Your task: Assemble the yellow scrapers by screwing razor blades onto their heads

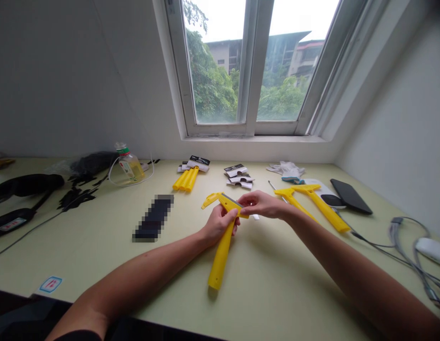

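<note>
A yellow scraper [222, 258] is held above the table, its long handle slanting down toward me. My left hand [217, 225] wraps round its neck, the thumb pressed on the flat head. A grey blade edge shows along the top of the head. At the head's left end sticks out a yellow plastic strip [210, 201], which looks like a blade cover. My right hand [261, 204] pinches the head's right end, its fingertips partly hidden. Just below those fingers a small white piece [255, 217] lies on the table.
Two more yellow scrapers [328, 213] lie at right, beside a thin metal rod [271, 185], white gloves [287, 169], a black phone-like slab [351, 196] and cables [398, 237]. Behind are carded yellow handles [186, 180] and cardboard sleeves [237, 177]. A bottle [131, 166] stands left.
</note>
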A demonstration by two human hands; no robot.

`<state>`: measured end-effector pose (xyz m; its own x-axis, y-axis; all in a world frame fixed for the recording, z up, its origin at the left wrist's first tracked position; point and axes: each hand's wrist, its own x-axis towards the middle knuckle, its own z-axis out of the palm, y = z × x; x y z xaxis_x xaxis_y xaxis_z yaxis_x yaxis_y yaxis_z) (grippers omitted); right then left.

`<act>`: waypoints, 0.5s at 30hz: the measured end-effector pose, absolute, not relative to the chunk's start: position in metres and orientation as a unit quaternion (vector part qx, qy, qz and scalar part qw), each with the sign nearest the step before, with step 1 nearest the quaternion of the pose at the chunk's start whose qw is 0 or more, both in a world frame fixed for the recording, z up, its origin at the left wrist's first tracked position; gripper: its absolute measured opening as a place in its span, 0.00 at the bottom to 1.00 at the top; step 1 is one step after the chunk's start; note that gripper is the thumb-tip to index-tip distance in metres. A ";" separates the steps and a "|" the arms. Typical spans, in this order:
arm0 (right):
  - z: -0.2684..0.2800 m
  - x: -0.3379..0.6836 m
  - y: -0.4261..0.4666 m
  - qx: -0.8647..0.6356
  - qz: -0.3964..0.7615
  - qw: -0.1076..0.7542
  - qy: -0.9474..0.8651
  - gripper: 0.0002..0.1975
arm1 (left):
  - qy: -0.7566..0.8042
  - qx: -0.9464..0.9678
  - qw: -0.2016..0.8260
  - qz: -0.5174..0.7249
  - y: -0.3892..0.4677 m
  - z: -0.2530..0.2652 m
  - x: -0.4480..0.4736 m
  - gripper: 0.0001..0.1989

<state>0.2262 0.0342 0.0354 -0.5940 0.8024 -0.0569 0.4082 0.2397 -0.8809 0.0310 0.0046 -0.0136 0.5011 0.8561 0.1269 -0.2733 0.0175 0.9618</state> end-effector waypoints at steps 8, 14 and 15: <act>0.044 0.225 0.030 -0.406 0.449 0.167 -0.778 0.14 | 0.263 0.574 0.657 0.412 0.004 -0.012 0.031 0.13; 0.050 0.216 0.023 -0.431 0.427 0.156 -0.779 0.09 | 0.263 0.572 0.658 0.413 0.005 -0.013 0.031 0.13; 0.051 0.215 0.022 -0.438 0.421 0.158 -0.778 0.08 | 0.261 0.572 0.659 0.413 0.005 -0.014 0.031 0.13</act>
